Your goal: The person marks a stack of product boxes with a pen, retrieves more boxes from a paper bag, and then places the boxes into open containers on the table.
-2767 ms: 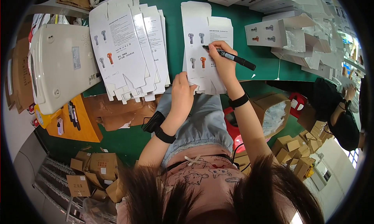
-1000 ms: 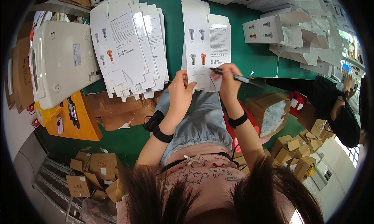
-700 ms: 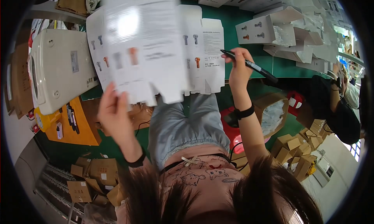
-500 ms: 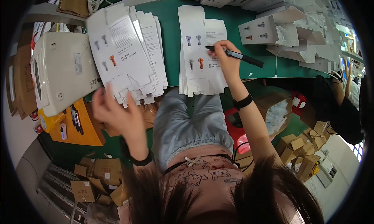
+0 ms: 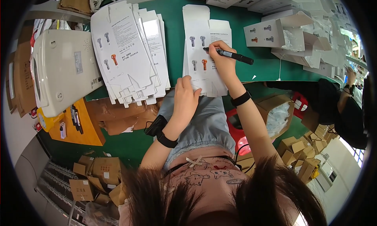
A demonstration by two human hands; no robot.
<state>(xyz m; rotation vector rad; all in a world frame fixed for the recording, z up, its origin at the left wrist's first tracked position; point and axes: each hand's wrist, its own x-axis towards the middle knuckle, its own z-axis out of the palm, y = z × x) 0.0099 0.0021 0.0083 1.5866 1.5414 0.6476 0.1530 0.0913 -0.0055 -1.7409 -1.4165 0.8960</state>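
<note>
Two hands busy: my right hand (image 5: 223, 60) gripped the black marker (image 5: 229, 56), my left hand (image 5: 186, 98) lay flat pinning the white carton blank (image 5: 198, 49); best kept pressed firmly, strokes short.

Two stacks of flat cartons lie on the bench (image 5: 239, 21): one stack (image 5: 131, 55) left, the other (image 5: 204, 49) right. A machine (image 5: 63, 71) sits further left, folded boxes (image 5: 275, 31) to the right.

Lower edge of flat carton (image 5: 200, 57) under left hand (image 5: 185, 100), its small print unreadable
</note>
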